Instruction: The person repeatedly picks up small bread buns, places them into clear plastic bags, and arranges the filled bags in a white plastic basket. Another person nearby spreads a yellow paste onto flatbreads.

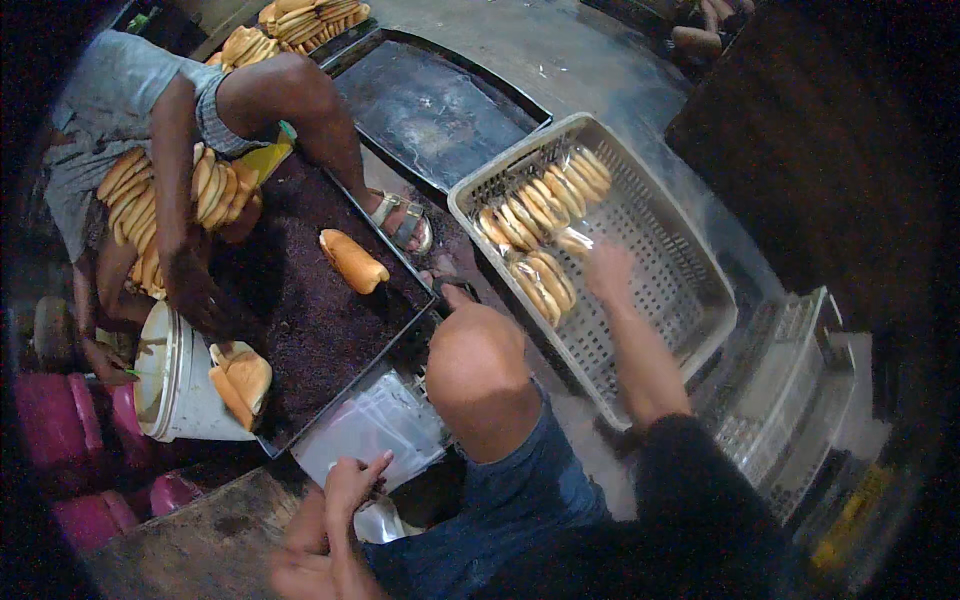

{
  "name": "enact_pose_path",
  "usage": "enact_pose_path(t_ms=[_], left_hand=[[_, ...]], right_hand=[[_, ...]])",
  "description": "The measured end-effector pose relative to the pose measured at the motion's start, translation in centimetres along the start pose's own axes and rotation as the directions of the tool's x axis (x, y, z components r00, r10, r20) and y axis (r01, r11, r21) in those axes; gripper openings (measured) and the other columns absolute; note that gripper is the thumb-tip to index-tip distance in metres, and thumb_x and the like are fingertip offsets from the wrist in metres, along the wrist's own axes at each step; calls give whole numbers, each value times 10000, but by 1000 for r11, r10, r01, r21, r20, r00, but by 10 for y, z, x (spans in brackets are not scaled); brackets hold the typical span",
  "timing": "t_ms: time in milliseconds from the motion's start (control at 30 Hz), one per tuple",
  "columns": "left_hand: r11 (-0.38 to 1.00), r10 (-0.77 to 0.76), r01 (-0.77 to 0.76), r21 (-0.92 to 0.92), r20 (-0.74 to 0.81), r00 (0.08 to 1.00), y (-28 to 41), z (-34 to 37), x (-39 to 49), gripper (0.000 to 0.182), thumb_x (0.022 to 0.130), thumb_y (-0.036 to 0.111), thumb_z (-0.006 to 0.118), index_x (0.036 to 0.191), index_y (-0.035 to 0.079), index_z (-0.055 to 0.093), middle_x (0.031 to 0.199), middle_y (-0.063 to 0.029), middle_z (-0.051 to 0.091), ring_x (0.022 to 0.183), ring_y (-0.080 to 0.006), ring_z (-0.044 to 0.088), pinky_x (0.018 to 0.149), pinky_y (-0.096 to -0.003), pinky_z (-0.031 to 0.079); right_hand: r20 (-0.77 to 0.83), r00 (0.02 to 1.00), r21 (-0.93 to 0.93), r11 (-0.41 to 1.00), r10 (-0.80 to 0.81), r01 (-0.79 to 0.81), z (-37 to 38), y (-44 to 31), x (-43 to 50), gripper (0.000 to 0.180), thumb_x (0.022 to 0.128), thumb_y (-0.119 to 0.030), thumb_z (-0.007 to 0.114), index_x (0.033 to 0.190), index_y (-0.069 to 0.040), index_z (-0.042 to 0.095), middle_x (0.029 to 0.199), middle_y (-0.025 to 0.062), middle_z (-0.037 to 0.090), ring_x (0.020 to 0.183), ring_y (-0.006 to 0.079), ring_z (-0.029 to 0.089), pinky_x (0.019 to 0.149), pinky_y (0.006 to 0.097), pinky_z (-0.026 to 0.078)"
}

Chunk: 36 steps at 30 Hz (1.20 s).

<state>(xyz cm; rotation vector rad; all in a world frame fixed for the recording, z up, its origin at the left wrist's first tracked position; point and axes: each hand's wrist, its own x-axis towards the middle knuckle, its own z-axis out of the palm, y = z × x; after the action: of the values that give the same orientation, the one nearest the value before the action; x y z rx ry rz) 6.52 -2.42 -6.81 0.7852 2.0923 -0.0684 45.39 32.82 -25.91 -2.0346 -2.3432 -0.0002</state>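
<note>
My right hand (609,268) reaches into a grey plastic crate (660,330), its fingers on a bread roll in clear plastic (574,241). Several wrapped rolls (544,202) stand on edge in a row along the crate's far left side, and more wrapped rolls (543,286) lie nearer to me. My left hand (354,480) is over the lower edge of a stack of clear plastic bags (390,427), thumb or finger pointing outward. Whether it pinches a bag is unclear. A loose bread roll (352,261) lies on a dark tray (300,330) before me.
A co-worker (135,97) sits at the left, arms over a white bucket (202,397), with a split roll (241,381) beside it. Bread rolls (135,202) are piled by that person. Beyond stand a black metal tray (427,105) and more bread (307,22). Another crate (787,405) stands right.
</note>
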Motion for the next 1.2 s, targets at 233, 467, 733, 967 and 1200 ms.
enact_pose_path(t_ms=[233, 467, 733, 967, 1200], left_hand=[[965, 145, -161, -205, -92, 985, -20, 26, 20, 528, 861, 456, 643, 651, -28, 673, 551, -90, 626, 510, -162, 625, 525, -302, 496], [651, 214, -292, -700, -200, 956, -2, -1, -21, 422, 893, 317, 640, 657, -32, 648, 562, -75, 608, 484, -128, 581, 482, -282, 468], [548, 100, -620, -561, -692, 715, 14, -33, -28, 685, 846, 661, 526, 691, 6, 657, 588, -111, 629, 546, -161, 622, 567, -299, 496], [-587, 62, -411, -698, -544, 837, 5, -47, 17, 490, 888, 516, 571, 958, 36, 636, 810, -81, 668, 751, -163, 663, 658, -284, 551], [-293, -442, -788, -541, -655, 613, -47, -108, 29, 268, 872, 315, 686, 803, 59, 645, 716, -35, 650, 668, -97, 612, 647, -233, 487]], right_hand=[[540, 831, 211, 977, -132, 18, -86, -74, 127, 642, 885, -583, 478, 1296, -90, 487, 1266, 169, 571, 1132, 360, 558, 952, 428, 435], [65, 337, 767, 263, -939, 585, -278, -255, 13, 754, 782, -656, 595, 1207, -34, 579, 1118, 206, 639, 1020, 349, 624, 878, 434, 487], [-150, 565, 952, 36, -811, 304, -281, -326, -148, 149, 931, -162, 554, 982, -22, 542, 942, 133, 655, 767, 274, 671, 669, 343, 548], [133, 770, 983, -17, -624, -183, -272, -310, -156, 177, 929, -166, 582, 967, -9, 511, 851, 71, 569, 657, 179, 647, 538, 268, 520], [128, 709, 978, -33, -693, -208, -255, -387, -156, 226, 946, -226, 579, 798, -55, 567, 633, -1, 529, 496, 80, 504, 487, 232, 449]])
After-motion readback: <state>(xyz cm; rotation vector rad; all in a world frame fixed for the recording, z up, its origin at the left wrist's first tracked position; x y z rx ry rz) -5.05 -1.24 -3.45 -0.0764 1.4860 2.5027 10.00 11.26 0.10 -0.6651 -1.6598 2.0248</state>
